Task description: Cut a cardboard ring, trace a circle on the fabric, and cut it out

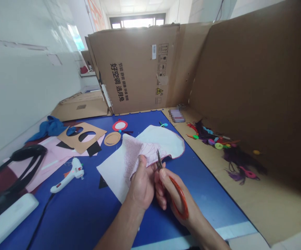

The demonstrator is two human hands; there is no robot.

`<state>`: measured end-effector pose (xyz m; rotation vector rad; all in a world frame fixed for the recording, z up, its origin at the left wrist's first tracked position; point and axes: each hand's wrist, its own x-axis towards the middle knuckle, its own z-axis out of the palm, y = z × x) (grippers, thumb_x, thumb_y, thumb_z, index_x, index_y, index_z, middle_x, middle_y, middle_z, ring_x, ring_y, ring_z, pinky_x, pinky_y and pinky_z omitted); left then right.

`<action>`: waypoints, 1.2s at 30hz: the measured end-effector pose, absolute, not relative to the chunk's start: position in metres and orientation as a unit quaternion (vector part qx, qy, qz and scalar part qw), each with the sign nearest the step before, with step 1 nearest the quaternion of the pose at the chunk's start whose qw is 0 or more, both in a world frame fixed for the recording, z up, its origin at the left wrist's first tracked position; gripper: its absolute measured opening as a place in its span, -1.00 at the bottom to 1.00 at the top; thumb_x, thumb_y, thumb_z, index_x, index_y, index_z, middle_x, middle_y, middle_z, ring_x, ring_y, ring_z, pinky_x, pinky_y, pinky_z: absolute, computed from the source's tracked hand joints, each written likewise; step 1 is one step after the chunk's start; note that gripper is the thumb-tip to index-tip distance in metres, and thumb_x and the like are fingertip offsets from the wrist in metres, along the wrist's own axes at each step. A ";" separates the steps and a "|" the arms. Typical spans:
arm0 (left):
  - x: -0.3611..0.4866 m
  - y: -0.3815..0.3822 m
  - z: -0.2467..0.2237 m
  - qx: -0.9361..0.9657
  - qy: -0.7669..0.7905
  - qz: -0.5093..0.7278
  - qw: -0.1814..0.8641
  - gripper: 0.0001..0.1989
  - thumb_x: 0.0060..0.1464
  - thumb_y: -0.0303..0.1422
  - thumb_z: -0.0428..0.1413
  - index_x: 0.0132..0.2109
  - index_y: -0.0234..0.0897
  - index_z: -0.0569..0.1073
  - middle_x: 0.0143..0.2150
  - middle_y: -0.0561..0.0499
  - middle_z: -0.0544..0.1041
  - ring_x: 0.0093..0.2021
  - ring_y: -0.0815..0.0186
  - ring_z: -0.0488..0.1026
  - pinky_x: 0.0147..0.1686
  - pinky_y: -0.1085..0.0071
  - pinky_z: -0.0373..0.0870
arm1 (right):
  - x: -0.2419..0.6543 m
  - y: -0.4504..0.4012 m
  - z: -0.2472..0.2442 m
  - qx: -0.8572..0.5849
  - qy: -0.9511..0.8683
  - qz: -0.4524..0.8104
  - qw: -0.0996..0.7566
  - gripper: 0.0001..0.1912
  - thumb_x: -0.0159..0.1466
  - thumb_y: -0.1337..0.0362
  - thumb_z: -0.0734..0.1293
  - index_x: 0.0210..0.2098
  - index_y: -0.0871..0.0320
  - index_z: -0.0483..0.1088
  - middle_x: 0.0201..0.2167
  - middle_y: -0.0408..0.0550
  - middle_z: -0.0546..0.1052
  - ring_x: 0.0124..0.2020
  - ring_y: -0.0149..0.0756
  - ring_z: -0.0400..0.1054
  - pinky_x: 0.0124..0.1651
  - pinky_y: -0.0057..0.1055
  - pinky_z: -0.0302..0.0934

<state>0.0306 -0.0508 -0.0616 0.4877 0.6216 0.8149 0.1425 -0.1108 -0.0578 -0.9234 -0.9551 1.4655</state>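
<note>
White fabric [111, 170] with purple-pink stitched or drawn lines on one folded part spreads over the blue table. My left hand [143, 184] pinches that fold, thumb on top. My right hand [172, 189] is wrapped round orange-handled scissors [179, 198]. Their dark blades [159, 159] point up and away beside the fabric's folded edge, close to my left fingers; whether they touch the cloth I cannot tell. A reddish line runs along the fabric's curved right edge. The fabric's underside near my left palm is hidden.
A white glue gun [69, 175] with a black cord lies left, near a white bar-shaped object [11, 217]. Behind are a cardboard piece with round holes [94, 143], cardboard rings [112, 139] and blue cloth [48, 128]. Colourful small items [218, 144] lie right; cardboard walls [140, 69] enclose the table.
</note>
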 end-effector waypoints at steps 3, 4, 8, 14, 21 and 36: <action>0.035 -0.051 -0.058 0.216 0.291 0.426 0.829 -0.19 0.20 0.29 0.17 0.04 -0.47 0.67 -0.41 -0.18 0.65 -0.48 0.14 0.56 -0.47 0.30 0.53 | 0.142 -0.110 -0.059 -0.383 -0.400 0.621 0.554 -0.43 0.46 -0.26 0.32 -0.35 0.11 0.31 -0.58 -0.27 0.28 -0.66 -0.51 0.10 -0.61 -0.52 0.04; 0.037 -0.051 -0.056 0.206 0.290 0.445 0.822 -0.24 0.21 0.26 0.20 0.01 -0.46 0.68 -0.34 -0.21 0.68 -0.38 0.10 0.62 -0.35 0.29 0.57 | 0.142 -0.109 -0.060 -0.379 -0.397 0.624 0.556 -0.43 0.46 -0.26 0.33 -0.35 0.12 0.31 -0.59 -0.28 0.27 -0.68 -0.52 0.07 -0.63 -0.53 0.01; 0.043 -0.052 -0.050 0.179 0.278 0.491 0.806 -0.38 0.22 0.14 0.28 -0.02 -0.41 0.69 -0.12 -0.26 0.72 -0.04 0.00 0.66 0.05 0.21 0.57 | 0.139 -0.108 -0.064 -0.379 -0.373 0.634 0.561 -0.42 0.43 -0.26 0.36 -0.39 0.11 0.28 -0.64 -0.33 0.21 -0.72 -0.56 -0.02 -0.68 -0.55 -0.07; 0.043 -0.052 -0.049 0.178 0.274 0.488 0.809 -0.38 0.22 0.14 0.28 -0.01 -0.41 0.69 -0.06 -0.29 0.72 0.06 -0.06 0.64 0.16 0.14 0.51 | 0.137 -0.108 -0.062 -0.394 -0.353 0.642 0.555 -0.39 0.38 -0.32 0.38 -0.39 0.09 0.27 -0.65 -0.34 0.20 -0.74 -0.57 -0.04 -0.72 -0.58 -0.10; 0.037 -0.052 -0.052 0.200 0.275 0.457 0.822 -0.24 0.20 0.26 0.21 -0.02 -0.47 0.68 -0.16 -0.30 0.71 -0.14 -0.01 0.66 -0.20 0.25 0.58 | 0.141 -0.108 -0.064 -0.380 -0.404 0.624 0.550 -0.42 0.46 -0.28 0.31 -0.35 0.11 0.29 -0.60 -0.29 0.29 -0.71 -0.54 0.07 -0.66 -0.56 0.03; 0.040 -0.052 -0.045 0.163 0.267 0.480 0.820 -0.36 0.31 0.16 0.17 -0.03 -0.42 0.69 -0.17 -0.25 0.70 -0.01 0.00 0.64 0.10 0.21 0.51 | 0.151 -0.115 -0.060 -0.419 -0.442 0.608 0.510 -0.38 0.44 -0.35 0.26 -0.31 0.10 0.30 -0.63 -0.27 0.32 -0.69 -0.46 0.15 -0.61 -0.52 0.09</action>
